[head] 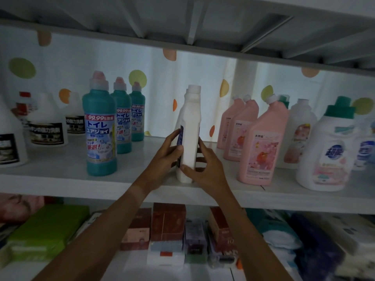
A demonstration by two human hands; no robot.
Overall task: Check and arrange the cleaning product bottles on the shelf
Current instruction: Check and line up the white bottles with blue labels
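Forearms, two, reaching up from below to the middle shelf (60, 179). Left hand (166, 159) and right hand (203, 169): fingers curled round the lower body of the white bottle (188, 128), one on each side, likely to square it up. Bottle upright, label edge-on to the camera, standing near the front edge in the gap between the teal bottles (101, 128) and pink bottles (257, 147). Neighbours stand in rows by kind, labels forward. Boxes (168, 224) below.

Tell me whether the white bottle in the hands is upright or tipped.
Upright: the white bottle has its cap on top and its base on the shelf, leaning slightly.
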